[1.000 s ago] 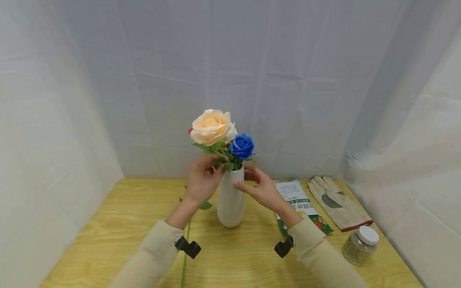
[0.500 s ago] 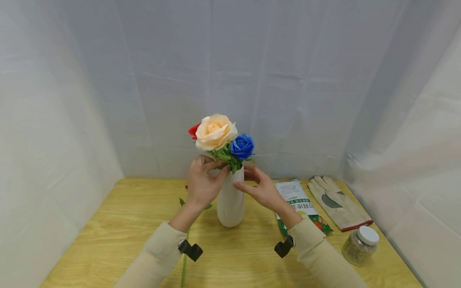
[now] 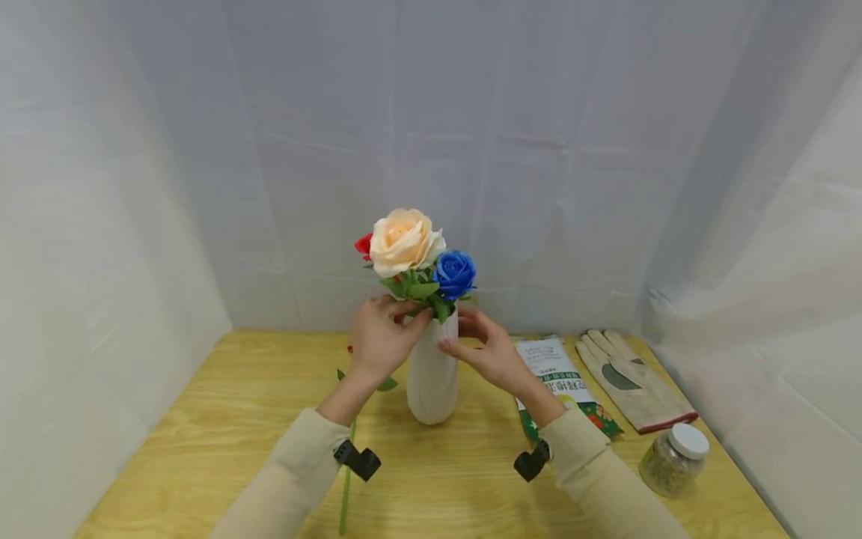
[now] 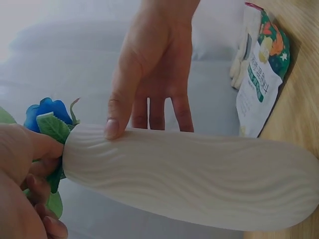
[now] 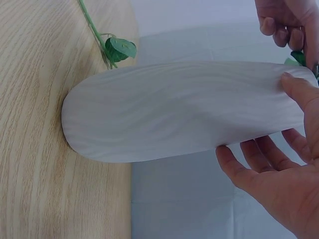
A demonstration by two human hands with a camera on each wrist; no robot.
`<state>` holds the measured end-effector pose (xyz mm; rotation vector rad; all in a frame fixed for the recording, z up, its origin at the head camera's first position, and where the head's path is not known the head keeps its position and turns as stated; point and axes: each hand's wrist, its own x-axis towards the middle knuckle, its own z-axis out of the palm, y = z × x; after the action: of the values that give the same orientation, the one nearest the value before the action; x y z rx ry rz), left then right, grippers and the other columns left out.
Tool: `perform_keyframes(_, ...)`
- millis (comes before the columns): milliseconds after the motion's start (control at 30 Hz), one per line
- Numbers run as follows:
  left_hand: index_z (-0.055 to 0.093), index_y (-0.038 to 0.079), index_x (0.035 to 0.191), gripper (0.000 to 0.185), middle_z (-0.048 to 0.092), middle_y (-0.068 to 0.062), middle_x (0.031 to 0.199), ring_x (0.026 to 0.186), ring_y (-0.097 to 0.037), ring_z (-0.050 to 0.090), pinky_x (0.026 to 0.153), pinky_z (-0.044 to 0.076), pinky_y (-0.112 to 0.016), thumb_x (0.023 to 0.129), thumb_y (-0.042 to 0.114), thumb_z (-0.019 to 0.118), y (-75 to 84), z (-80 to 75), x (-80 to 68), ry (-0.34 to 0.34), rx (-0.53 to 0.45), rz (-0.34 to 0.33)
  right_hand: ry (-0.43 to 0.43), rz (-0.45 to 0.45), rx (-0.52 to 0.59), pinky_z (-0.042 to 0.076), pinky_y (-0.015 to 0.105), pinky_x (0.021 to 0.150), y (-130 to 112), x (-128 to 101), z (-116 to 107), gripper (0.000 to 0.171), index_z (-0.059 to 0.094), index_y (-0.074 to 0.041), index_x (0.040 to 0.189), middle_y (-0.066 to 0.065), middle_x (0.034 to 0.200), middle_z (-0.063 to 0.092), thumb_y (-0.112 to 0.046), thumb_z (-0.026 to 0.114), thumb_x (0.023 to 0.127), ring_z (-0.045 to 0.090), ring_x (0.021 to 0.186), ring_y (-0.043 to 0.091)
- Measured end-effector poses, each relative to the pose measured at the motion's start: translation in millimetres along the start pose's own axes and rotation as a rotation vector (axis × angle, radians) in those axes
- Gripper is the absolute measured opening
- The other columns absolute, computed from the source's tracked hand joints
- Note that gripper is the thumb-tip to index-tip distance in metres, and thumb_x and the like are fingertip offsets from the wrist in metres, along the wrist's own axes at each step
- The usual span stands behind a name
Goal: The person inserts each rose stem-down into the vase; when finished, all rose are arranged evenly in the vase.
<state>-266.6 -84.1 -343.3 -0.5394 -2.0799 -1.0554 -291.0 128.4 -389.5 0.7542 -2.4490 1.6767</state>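
The white vase (image 3: 431,385) stands upright on the wooden table (image 3: 236,427), between the two hands. The head view shows its wall as nearly plain; both wrist views reveal wavy relief, and the right wrist view shows the base resting on the wood.

Left hand (image 3: 382,338): at the vase mouth, thumb and forefinger brought together, pinching greenery (image 3: 420,290) at the rim. Which stem is pinched cannot be told — leaves and fingers cover it in the head and left wrist views.

Right hand (image 3: 494,355): grips the upper part of the vase, thumb on the near side. The fingers, partly hidden in the head view, appear in both wrist views, spaced apart along the opposite side.

Blooms above the mouth, per the head view: a large peach rose (image 3: 404,243), a red flower (image 3: 364,245) partly behind it, and a blue rose (image 3: 454,275) to the right. The left wrist view includes only the blue one; the right wrist view, only a little green.

A loose stem (image 3: 346,494) lies on the table beneath the left forearm; the right wrist view displays its leaf clearly. A printed packet (image 3: 548,367) and a work glove (image 3: 633,382) appear in the head and left wrist views, a lidded jar (image 3: 673,460) in the head view alone.
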Motion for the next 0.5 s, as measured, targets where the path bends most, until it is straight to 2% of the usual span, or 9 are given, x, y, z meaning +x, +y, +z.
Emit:
perform_keyframes(100,0.085,0.004,0.089,0.01,0.065,-0.009,0.062,0.055,-0.013,0.046,0.051,0.033,-0.024,0.086,0.014,0.085,0.3,-1.1,0.1,-0.033,-0.059,-0.063,0.004,-0.003,0.001,0.057,0.052,0.105,-0.2,-0.4,0.5,0.065,0.05,-0.024,0.156,0.01,0.147,0.063,-0.027,0.078,0.098,0.062,0.133,0.032)
perform_keyframes(200,0.085,0.005,0.092,0.008,0.065,-0.007,0.064,0.057,-0.01,0.046,0.051,0.033,-0.022,0.087,0.011,0.086,-0.7,-2.0,-2.6,-0.029,-0.156,-0.101,0.004,-0.003,0.001,0.056,0.054,0.105,0.0,-0.6,1.4,0.064,0.051,-0.025,0.155,0.01,0.146,0.064,-0.028,0.078,0.098,0.063,0.132,0.031)
perform_keyframes(333,0.084,0.005,0.093,0.008,0.049,-0.004,0.054,0.051,-0.006,0.036,0.049,0.027,-0.02,0.087,0.009,0.087,-4.0,-2.9,-6.4,0.037,-0.3,-0.098,-0.003,0.0,-0.005,0.055,0.054,0.107,0.4,0.0,2.2,0.064,0.051,-0.024,0.155,0.009,0.146,0.064,-0.029,0.078,0.098,0.063,0.132,0.03)
perform_keyframes(433,0.083,0.004,0.095,0.008,0.036,-0.001,0.049,0.047,-0.003,0.027,0.047,0.023,-0.019,0.087,0.006,0.086,-5.9,-3.1,-6.0,0.095,-0.371,-0.063,0.0,0.006,-0.012,0.056,0.052,0.107,-0.1,0.8,1.7,0.065,0.051,-0.024,0.155,0.009,0.146,0.065,-0.03,0.078,0.097,0.064,0.132,0.029)
perform_keyframes(500,0.083,0.002,0.096,0.01,0.037,-0.001,0.05,0.048,-0.002,0.028,0.048,0.024,-0.018,0.087,0.003,0.085,-6.5,-2.7,-4.8,0.123,-0.396,-0.037,0.005,0.013,-0.013,0.056,0.052,0.106,-0.8,1.3,0.9,0.065,0.051,-0.024,0.155,0.009,0.145,0.065,-0.031,0.079,0.097,0.063,0.132,0.029)
